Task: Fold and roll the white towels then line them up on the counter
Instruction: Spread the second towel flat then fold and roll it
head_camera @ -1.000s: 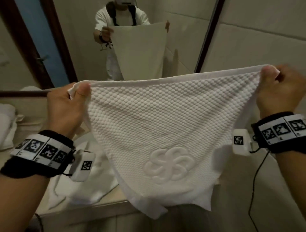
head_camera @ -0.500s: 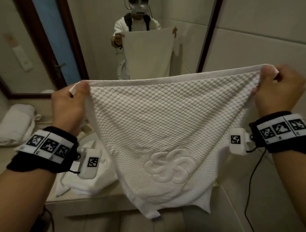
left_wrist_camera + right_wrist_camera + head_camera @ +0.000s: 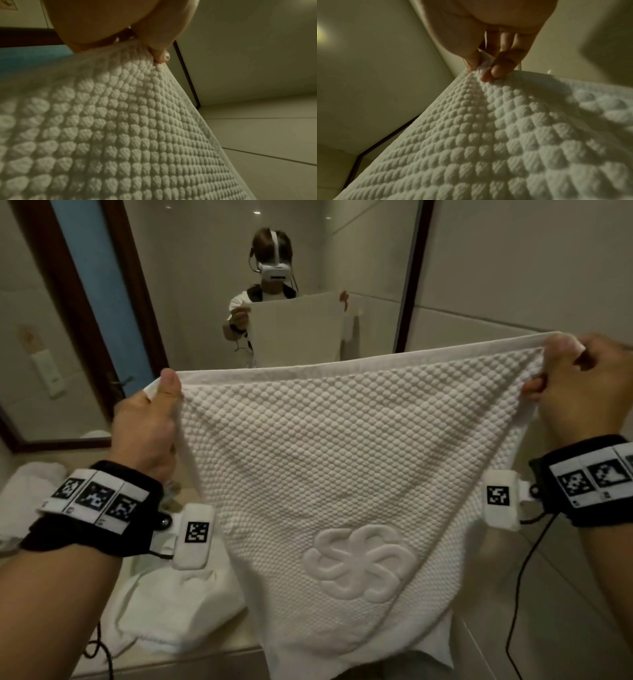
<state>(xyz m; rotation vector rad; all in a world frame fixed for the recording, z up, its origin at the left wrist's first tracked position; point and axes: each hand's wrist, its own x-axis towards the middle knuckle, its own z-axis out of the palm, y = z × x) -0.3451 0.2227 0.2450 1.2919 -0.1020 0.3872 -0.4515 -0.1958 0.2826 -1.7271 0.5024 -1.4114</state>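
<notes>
A white waffle-textured towel (image 3: 329,467) with a raised flower emblem hangs spread out in the air in front of me. My left hand (image 3: 161,398) pinches its upper left corner between thumb and fingers; in the left wrist view the left hand (image 3: 154,54) grips the towel (image 3: 120,135) at its edge. My right hand (image 3: 561,371) pinches the upper right corner, and the right wrist view shows the right hand (image 3: 484,67) with the corner of the towel (image 3: 488,135) bunched between thumb and fingers. The towel's lower end hangs down past the counter's front edge.
A crumpled white towel (image 3: 171,611) lies on the beige counter (image 3: 171,662) below my left wrist. More white towels (image 3: 24,501) sit at the far left. A mirror (image 3: 205,285) ahead reflects me holding the towel. A tiled wall (image 3: 531,268) stands at the right.
My head has tilted up, so the mirror reflection sits lower in view. Both hands keep holding the towel's top corners, spread at about the same width.
</notes>
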